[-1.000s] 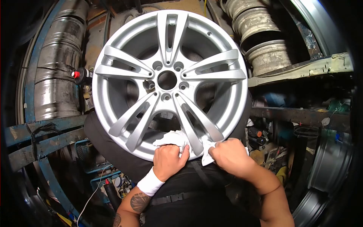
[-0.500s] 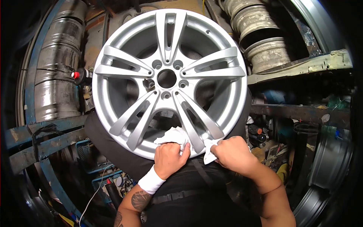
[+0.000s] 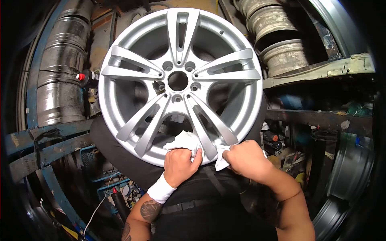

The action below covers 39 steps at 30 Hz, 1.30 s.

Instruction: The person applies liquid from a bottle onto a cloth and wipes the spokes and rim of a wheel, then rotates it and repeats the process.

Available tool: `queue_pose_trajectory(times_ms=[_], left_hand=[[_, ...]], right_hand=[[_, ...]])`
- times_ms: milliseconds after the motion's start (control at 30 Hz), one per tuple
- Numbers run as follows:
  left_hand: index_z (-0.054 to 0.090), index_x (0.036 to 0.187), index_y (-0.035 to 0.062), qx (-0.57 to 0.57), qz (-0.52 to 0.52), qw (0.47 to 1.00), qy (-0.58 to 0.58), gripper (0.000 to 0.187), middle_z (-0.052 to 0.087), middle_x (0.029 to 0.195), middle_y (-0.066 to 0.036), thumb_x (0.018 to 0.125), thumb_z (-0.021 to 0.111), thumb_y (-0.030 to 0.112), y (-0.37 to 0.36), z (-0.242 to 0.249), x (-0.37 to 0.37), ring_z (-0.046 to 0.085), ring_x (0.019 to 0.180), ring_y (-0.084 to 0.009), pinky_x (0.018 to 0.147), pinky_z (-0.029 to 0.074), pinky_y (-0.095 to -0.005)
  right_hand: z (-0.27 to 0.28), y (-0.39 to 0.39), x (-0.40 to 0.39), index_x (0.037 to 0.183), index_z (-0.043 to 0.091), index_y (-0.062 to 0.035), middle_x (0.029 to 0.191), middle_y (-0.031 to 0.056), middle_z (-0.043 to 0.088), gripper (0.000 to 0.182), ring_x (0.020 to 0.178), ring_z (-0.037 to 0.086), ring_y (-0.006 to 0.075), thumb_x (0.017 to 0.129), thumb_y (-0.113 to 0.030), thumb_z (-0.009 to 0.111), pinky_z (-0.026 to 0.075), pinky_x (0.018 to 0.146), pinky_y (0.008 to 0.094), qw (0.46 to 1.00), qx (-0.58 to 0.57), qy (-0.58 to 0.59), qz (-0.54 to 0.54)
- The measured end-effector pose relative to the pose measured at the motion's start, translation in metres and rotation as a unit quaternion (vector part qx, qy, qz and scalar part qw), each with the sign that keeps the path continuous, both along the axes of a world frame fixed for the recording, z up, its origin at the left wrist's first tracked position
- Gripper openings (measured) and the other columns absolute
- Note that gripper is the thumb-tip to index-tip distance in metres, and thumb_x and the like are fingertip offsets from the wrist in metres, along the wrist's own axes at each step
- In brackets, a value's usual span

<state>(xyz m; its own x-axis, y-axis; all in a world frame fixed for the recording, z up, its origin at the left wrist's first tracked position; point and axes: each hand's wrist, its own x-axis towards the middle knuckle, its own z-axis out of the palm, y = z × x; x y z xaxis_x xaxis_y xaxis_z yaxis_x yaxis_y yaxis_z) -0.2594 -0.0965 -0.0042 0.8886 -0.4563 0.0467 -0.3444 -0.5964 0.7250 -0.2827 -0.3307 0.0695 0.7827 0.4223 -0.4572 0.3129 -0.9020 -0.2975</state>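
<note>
Silver wheel (image 3: 179, 82) stands upright on the person's lap, face toward the camera, its five split spokes running out from the hub. A white cloth (image 3: 185, 142) is threaded behind the lower right spoke, bunched in the gap on one side and coming out at the rim on the other. The left hand (image 3: 179, 165) is closed around the bunched part, knuckles up, pressing it into the gap between the two lower spokes. The right hand (image 3: 246, 157) is fisted on the other end of the cloth, just at the rim's lower right edge — so both hands grip the same rag with the spoke between them.

To do this wiping well, I would judge the cloth should stay taut around the spoke and be drawn back and forth along its sides, with the wheel braced against the body so it does not roll.

A white wristband (image 3: 160, 189) sits on the left forearm. Left of the wheel, a dark bottle with a red cap (image 3: 85, 77) pokes out beside a scuffed steel barrel (image 3: 60, 76). Above right, worn bare rims (image 3: 273, 36) are stacked on a shelf (image 3: 321, 72). Lower left, a blue crate (image 3: 90, 158) holds what may be small parts — too dark to tell. Below the right shelf, cans and bottles (image 3: 273, 142) crowd together.
</note>
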Motion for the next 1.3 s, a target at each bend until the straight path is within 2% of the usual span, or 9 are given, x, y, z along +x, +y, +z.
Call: queue_pose_trajectory(times_ms=[200, 333, 433, 767, 800, 933, 1067, 1200, 1300], left_hand=[[0.058, 0.059, 0.0043, -0.001, 0.002, 1.0, -0.004, 0.038, 0.059, 0.056, -0.015, 0.087, 0.078, 0.021, -0.002, 0.001, 0.001, 0.062, 0.052, -0.0371, 0.052, 0.048, -0.0465], [0.057, 0.059, 0.0039, -0.002, 0.002, 1.0, -0.006, 0.038, 0.059, 0.055, -0.015, 0.087, 0.078, 0.021, -0.002, 0.001, 0.002, 0.061, 0.051, -0.0371, 0.051, 0.047, -0.0469], [0.057, 0.059, 0.0036, -0.009, 0.01, 1.0, -0.001, 0.039, 0.058, 0.055, -0.015, 0.086, 0.079, 0.02, 0.0, -0.001, -0.002, 0.06, 0.051, -0.0373, 0.051, 0.046, -0.047], [0.056, 0.058, 0.0034, -0.018, 0.021, 1.0, -0.004, 0.04, 0.058, 0.054, -0.015, 0.086, 0.079, 0.02, -0.003, 0.001, 0.002, 0.06, 0.05, -0.0372, 0.051, 0.046, -0.0469], [0.056, 0.057, 0.0034, -0.017, 0.019, 1.0, -0.009, 0.04, 0.058, 0.054, -0.015, 0.086, 0.079, 0.02, -0.004, 0.001, 0.004, 0.06, 0.05, -0.0372, 0.05, 0.046, -0.0469], [0.056, 0.057, 0.0034, -0.018, 0.011, 1.0, -0.006, 0.041, 0.058, 0.054, -0.015, 0.086, 0.078, 0.021, 0.0, 0.0, 0.001, 0.06, 0.05, -0.0371, 0.05, 0.046, -0.0471], [0.055, 0.056, 0.0038, -0.007, 0.019, 1.0, -0.009, 0.042, 0.059, 0.054, -0.015, 0.086, 0.078, 0.021, -0.003, 0.0, 0.003, 0.06, 0.05, -0.0369, 0.051, 0.046, -0.0473], [0.055, 0.055, 0.004, -0.011, 0.022, 1.0, -0.01, 0.043, 0.058, 0.053, -0.015, 0.087, 0.078, 0.021, -0.003, 0.001, 0.001, 0.06, 0.05, -0.037, 0.051, 0.046, -0.0474], [0.054, 0.055, 0.004, -0.015, 0.019, 1.0, -0.012, 0.043, 0.057, 0.053, -0.015, 0.086, 0.078, 0.021, -0.003, -0.001, 0.004, 0.06, 0.05, -0.0371, 0.05, 0.045, -0.0472]], right_hand=[[0.002, -0.006, 0.001, 0.082, 0.072, -0.009, 0.069, 0.012, 0.07, 0.019, 0.066, 0.073, 0.0329, 0.077, -0.026, 0.079, 0.056, 0.059, 0.0437, 1.0, 0.006, -0.006, 0.01], [-0.015, 0.001, 0.001, 0.073, 0.071, -0.0105, 0.068, 0.0107, 0.071, 0.01, 0.066, 0.074, 0.0269, 0.081, -0.016, 0.068, 0.055, 0.057, 0.0397, 0.999, -0.007, -0.043, 0.005], [0.004, 0.002, 0.0, 0.077, 0.072, -0.0085, 0.069, 0.0138, 0.07, 0.012, 0.065, 0.073, 0.0311, 0.082, -0.018, 0.067, 0.055, 0.058, 0.0435, 0.999, -0.017, -0.021, 0.024], [-0.015, 0.0, 0.005, 0.077, 0.071, -0.0105, 0.071, 0.0113, 0.071, 0.013, 0.066, 0.073, 0.03, 0.081, -0.023, 0.071, 0.055, 0.061, 0.0417, 1.0, 0.0, -0.023, 0.0], [-0.014, 0.006, -0.004, 0.079, 0.072, -0.011, 0.072, 0.0111, 0.072, 0.013, 0.068, 0.073, 0.0296, 0.079, -0.024, 0.074, 0.056, 0.063, 0.0419, 0.997, -0.045, -0.061, 0.005], [0.005, 0.001, 0.001, 0.073, 0.072, -0.0121, 0.069, 0.0096, 0.071, 0.013, 0.066, 0.074, 0.0266, 0.083, -0.016, 0.066, 0.056, 0.059, 0.0412, 0.999, 0.011, -0.037, 0.009], [-0.01, 0.002, -0.011, 0.081, 0.072, -0.0112, 0.073, 0.0107, 0.072, 0.015, 0.069, 0.073, 0.0298, 0.078, -0.025, 0.077, 0.055, 0.062, 0.0424, 0.998, -0.04, -0.056, 0.0], [-0.007, 0.002, 0.003, 0.076, 0.071, -0.0105, 0.068, 0.0105, 0.07, 0.011, 0.064, 0.073, 0.0272, 0.083, -0.015, 0.064, 0.055, 0.058, 0.0409, 0.999, 0.012, -0.038, 0.0], [-0.007, 0.004, -0.006, 0.076, 0.071, -0.0094, 0.068, 0.0118, 0.07, 0.01, 0.064, 0.073, 0.0289, 0.082, -0.017, 0.067, 0.055, 0.058, 0.0422, 0.996, 0.002, -0.085, -0.008]])
